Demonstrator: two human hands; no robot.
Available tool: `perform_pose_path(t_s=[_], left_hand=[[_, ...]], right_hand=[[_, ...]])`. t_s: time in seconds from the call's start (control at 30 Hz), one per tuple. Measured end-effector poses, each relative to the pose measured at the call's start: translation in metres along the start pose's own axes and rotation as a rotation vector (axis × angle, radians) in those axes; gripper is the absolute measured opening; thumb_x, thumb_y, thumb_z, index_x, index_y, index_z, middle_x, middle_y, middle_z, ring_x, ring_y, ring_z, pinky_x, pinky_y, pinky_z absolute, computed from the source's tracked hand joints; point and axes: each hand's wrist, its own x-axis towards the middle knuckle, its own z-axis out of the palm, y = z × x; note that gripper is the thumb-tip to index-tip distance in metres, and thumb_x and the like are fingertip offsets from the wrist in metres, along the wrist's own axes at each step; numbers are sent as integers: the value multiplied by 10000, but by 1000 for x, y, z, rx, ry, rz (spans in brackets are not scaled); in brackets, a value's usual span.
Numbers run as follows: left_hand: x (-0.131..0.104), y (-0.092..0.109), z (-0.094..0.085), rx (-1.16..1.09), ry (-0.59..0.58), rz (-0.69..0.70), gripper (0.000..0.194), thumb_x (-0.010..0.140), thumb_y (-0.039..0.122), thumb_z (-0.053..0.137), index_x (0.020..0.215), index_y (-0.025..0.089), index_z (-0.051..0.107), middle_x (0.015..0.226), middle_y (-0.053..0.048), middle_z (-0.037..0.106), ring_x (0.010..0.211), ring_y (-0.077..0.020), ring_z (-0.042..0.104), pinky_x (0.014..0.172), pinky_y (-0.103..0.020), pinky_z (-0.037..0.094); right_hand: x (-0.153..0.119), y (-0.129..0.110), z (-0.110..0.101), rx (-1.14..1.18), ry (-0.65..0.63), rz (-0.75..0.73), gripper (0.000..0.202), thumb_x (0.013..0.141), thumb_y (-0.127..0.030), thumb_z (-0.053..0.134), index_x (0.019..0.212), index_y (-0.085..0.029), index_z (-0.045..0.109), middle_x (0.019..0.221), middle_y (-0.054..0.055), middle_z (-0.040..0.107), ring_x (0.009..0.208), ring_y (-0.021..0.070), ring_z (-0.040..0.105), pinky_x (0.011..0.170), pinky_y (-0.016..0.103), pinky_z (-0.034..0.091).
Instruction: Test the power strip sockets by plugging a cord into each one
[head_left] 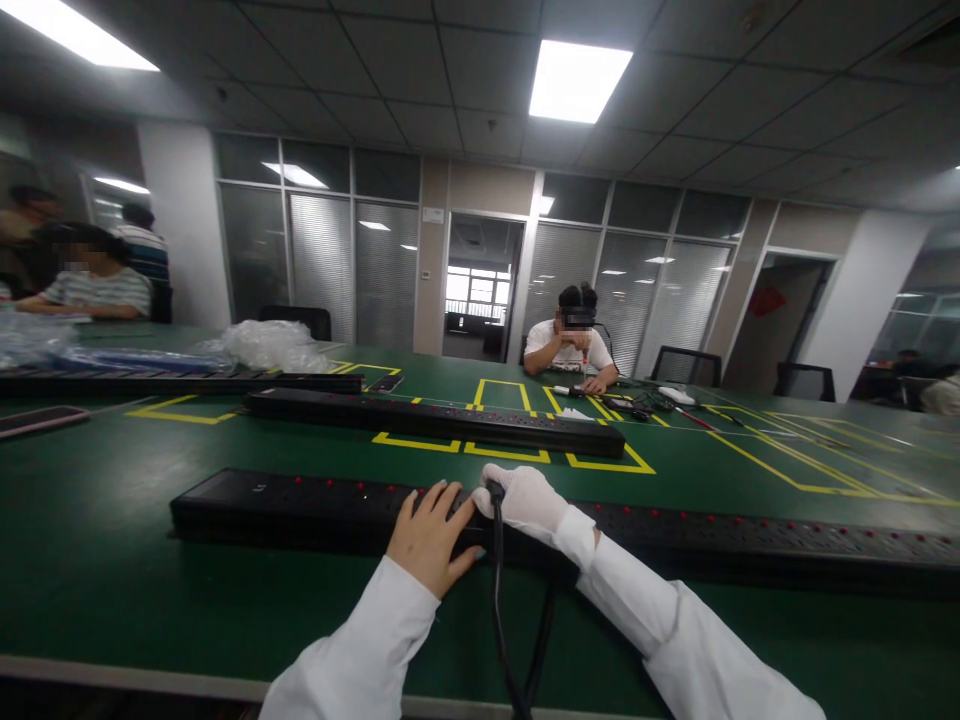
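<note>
Head view, right hand point(525, 503): I'm gripping a cable point(496, 565) at the power strip point(300, 512).
Left hand point(429, 535): resting open, likely steadying it along the table's point(90, 575) near edge.

Crumpled clear plastic point(268, 345) at left; probably phone point(43, 422) nearer; person point(568, 348) seated opposite.

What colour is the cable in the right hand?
The cable is black; see the head view.

Light is given by ceiling panels point(581, 80); the far side is filled by glazed partitions point(322, 250) and an open doorway point(484, 290); black chairs point(686, 366) are placed far right.
</note>
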Motion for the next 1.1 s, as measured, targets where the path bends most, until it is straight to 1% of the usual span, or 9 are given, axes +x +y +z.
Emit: perform_pose_path(t_s=[0.07,0.2,0.37,0.47,0.63,0.9,1.1], left_hand=[[0,1,-1,5,-5,1,449,689,391,545,1126,303,494,1215,-44,498,1138,-268,393,939,-460,265],[0,0,-2,16,-4,12,434,697,385,541,1122,306,498,1211,-41,504,1135,-267,400,938,-463,273],[0,-3,-5,17,-40,49,459,718,380,514,1169,314,455,1237,-53,483,1147,-273,393,925,-472,286],[0,-3,-5,12,-50,60,476,721,378,510,1187,316,437,1241,-53,481,1149,-272,392,925,-472,283],[-1,-1,-1,19,-2,13,452,701,375,539,1145,320,476,1231,-47,489,1146,-268,394,939,-471,268],[-1,-1,0,41,4,21,460,710,373,532,1161,321,462,1223,-40,496,1139,-264,399,935,-466,274],[-2,-1,0,43,1,27,434,712,375,527,1137,299,488,1228,-50,489,1144,-264,394,943,-464,270]], right_hand=[[-1,-1,0,-15,12,8,275,803,-436,397,869,-234,572,585,-9,564,525,102,478,488,199,231],[-7,-5,0,-91,83,0,295,818,-434,360,874,-233,568,578,2,581,528,112,503,504,211,231],[-16,-10,-4,-110,155,-84,286,813,-428,360,839,-218,553,623,9,604,550,114,526,522,221,234],[-17,-11,-6,-104,152,-86,274,806,-422,374,835,-212,547,625,9,604,549,111,529,520,218,235],[-16,-10,-3,-121,157,-57,279,818,-429,349,834,-229,542,596,0,594,545,118,534,514,220,229],[-16,-9,-1,-116,164,-58,285,816,-435,352,848,-228,545,607,1,602,549,116,536,522,220,237],[-16,-10,-3,-108,148,-51,299,818,-437,352,862,-220,553,610,8,606,550,115,530,520,219,240]])
